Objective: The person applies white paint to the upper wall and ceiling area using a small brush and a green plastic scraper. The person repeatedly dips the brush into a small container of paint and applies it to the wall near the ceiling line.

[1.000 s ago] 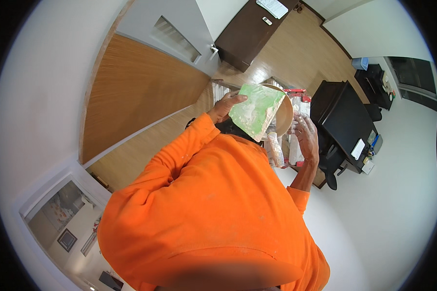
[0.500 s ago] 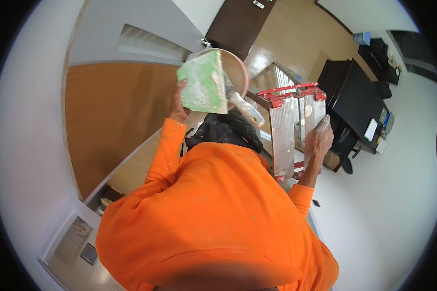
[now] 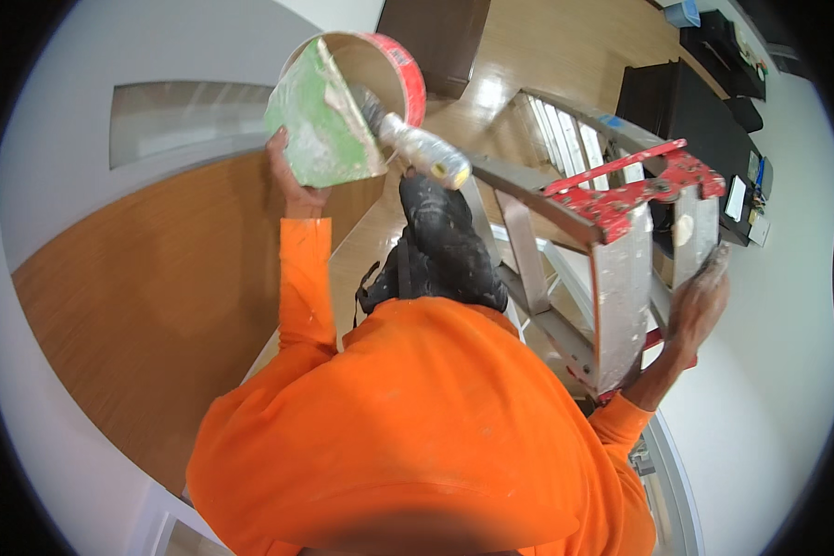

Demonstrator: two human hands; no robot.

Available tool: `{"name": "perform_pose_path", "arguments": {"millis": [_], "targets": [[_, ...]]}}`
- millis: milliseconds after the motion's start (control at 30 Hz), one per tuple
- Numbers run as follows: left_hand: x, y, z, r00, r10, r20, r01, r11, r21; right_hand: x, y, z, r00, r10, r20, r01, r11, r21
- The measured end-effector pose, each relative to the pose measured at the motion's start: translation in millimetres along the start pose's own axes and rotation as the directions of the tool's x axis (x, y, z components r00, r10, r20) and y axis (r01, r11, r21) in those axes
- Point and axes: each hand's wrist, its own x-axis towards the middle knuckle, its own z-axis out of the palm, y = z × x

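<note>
My left hand point(image 3: 296, 181) is closed on the lower left edge of a flat green board point(image 3: 317, 130) smeared with white plaster. Behind the board shows a round bucket point(image 3: 411, 79) with a red band; what carries it is hidden. A tool with a thick tape-wrapped handle point(image 3: 426, 153) juts out between the board and the bucket, its head mostly covered. On the right, my right hand point(image 3: 700, 301) is closed around the side of an aluminium stepladder point(image 3: 618, 296) with red fittings and plaster spots.
A wood-coloured panel point(image 3: 176, 306) and grey wall stand close on the left. Ahead, a brown door point(image 3: 431, 42) meets the wooden floor point(image 3: 537, 56). Dark furniture point(image 3: 681, 111) lies beyond the ladder, and a white wall point(image 3: 769, 371) runs along the right.
My left hand and the board have shifted left and up in view, the bucket with them. The ladder has moved right and looks larger, my right hand still on it.
</note>
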Motion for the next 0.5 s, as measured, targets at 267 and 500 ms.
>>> {"name": "perform_pose_path", "arguments": {"millis": [267, 500], "targets": [[-32.0, -3.3, -27.5, 0.99, -0.104, 0.091, 0.102, 0.994, 0.027, 32.2, 37.2, -23.4, 0.997, 0.028, 0.066, -0.02, 0.993, -0.12], [-52.2, -1.8, -67.0, 0.986, -0.163, 0.019, 0.16, 0.982, 0.103, 19.4, 42.5, -33.1, 0.992, -0.117, 0.044, 0.117, 0.993, -0.001]]}}
